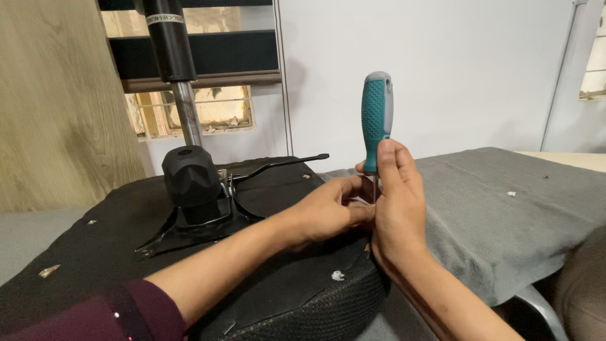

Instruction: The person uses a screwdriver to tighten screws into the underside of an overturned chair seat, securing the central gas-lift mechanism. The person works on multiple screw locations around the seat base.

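Upright, the teal screwdriver point(377, 120) stands gripped in the right hand point(398, 208); the left hand point(331, 211) pinches beside its shaft.

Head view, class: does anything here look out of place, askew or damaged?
Yes. The office chair seat lies upside down, its gas cylinder pointing up. Small pale scraps litter its black underside and the grey cloth. The right hand holds a teal screwdriver upright; the left hand steadies its shaft.

grey-clothed table point(505, 215) w/ upturned black chair seat point(95, 246) on it.
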